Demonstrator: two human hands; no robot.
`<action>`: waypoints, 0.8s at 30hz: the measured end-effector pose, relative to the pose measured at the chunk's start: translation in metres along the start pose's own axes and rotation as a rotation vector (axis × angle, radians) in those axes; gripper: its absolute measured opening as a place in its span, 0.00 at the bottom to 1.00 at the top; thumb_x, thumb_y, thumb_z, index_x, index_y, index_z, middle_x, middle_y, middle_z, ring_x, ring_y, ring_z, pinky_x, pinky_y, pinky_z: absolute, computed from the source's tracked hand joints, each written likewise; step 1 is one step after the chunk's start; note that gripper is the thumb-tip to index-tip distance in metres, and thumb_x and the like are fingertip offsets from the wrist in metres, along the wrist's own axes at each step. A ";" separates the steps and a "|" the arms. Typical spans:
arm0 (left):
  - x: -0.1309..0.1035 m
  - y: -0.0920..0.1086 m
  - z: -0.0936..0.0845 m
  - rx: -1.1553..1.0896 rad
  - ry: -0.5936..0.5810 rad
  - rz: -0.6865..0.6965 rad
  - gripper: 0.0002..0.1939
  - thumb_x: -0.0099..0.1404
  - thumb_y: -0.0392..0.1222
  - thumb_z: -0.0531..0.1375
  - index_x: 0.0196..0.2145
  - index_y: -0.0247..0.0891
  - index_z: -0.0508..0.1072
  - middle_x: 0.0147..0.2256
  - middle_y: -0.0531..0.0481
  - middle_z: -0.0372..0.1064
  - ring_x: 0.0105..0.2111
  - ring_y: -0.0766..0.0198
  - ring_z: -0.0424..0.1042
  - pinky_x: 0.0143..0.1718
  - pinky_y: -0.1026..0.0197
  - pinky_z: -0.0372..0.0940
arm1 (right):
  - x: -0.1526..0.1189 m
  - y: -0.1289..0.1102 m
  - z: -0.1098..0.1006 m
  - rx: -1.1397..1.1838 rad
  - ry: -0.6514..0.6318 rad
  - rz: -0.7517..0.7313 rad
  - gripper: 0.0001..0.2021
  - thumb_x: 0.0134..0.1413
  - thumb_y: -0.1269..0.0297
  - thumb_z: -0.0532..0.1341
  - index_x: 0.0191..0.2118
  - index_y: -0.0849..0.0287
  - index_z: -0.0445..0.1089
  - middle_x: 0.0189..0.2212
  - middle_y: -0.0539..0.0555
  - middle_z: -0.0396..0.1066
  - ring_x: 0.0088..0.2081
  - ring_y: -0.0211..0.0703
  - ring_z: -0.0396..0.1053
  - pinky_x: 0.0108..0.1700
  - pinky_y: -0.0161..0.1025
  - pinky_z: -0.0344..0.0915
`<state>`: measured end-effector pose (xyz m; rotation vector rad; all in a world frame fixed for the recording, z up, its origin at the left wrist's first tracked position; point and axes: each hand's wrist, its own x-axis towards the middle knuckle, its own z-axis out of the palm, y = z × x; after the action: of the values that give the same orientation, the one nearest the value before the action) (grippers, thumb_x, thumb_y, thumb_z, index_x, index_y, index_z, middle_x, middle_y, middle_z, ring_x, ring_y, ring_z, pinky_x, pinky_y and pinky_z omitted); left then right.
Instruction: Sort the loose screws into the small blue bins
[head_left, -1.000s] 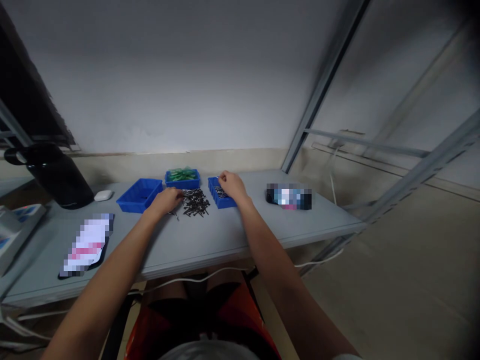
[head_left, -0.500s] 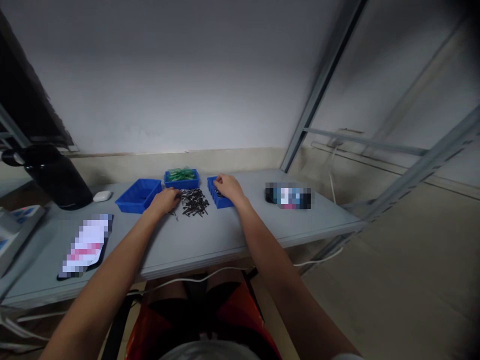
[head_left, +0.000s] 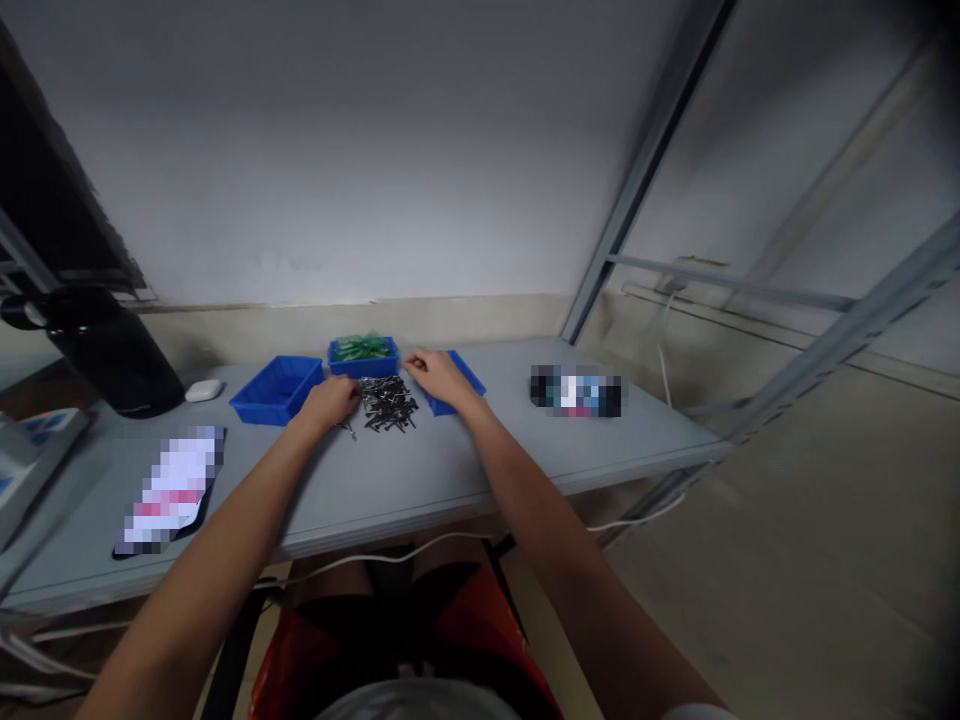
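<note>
A loose pile of dark and silvery screws [head_left: 388,405] lies on the grey table. My left hand [head_left: 331,402] rests at the pile's left edge with its fingers curled together; what they hold, if anything, is hidden. Beneath it, a few screws poke out toward me. My right hand [head_left: 436,376] is over the left side of a blue tray [head_left: 469,372], largely covering it. Its thumb and fingertips are pinched near the back right of the pile, and anything between them is too small to make out.
Left of the pile stands a blue bin [head_left: 277,390]; behind it, another blue bin [head_left: 364,366] holds green plastic packets [head_left: 362,346]. Farther left are a black bottle [head_left: 112,350], a white earbud case [head_left: 204,390] and a phone [head_left: 172,490]. A blurred device [head_left: 576,392] lies at right.
My right hand has moved left, out of the right-hand blue tray toward the screw pile. That tray appears slightly turned. My left hand has stayed in place.
</note>
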<state>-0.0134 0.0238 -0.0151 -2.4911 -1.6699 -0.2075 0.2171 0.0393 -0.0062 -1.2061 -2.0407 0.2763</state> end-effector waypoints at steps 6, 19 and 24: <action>-0.002 0.004 -0.006 -0.026 0.134 -0.020 0.11 0.68 0.39 0.50 0.40 0.37 0.72 0.39 0.41 0.73 0.40 0.52 0.72 0.35 0.59 0.65 | 0.000 -0.002 0.002 0.044 0.000 -0.032 0.07 0.59 0.64 0.57 0.34 0.55 0.72 0.32 0.53 0.76 0.35 0.41 0.71 0.39 0.36 0.63; 0.003 0.016 -0.007 -0.353 0.427 0.172 0.09 0.68 0.39 0.55 0.40 0.38 0.74 0.39 0.45 0.74 0.39 0.58 0.72 0.42 0.57 0.66 | -0.004 -0.011 -0.001 0.072 -0.123 -0.120 0.08 0.61 0.64 0.56 0.38 0.57 0.73 0.31 0.52 0.74 0.32 0.38 0.68 0.36 0.34 0.60; 0.004 0.017 -0.006 -0.387 0.434 0.203 0.08 0.68 0.40 0.57 0.40 0.38 0.75 0.38 0.46 0.75 0.39 0.58 0.72 0.43 0.57 0.66 | -0.004 -0.013 -0.001 0.082 -0.140 -0.133 0.10 0.61 0.62 0.55 0.38 0.57 0.73 0.32 0.52 0.74 0.33 0.38 0.68 0.36 0.34 0.59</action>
<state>0.0031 0.0197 -0.0089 -2.5906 -1.2868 -1.0499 0.2102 0.0286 -0.0012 -1.0206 -2.1972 0.3855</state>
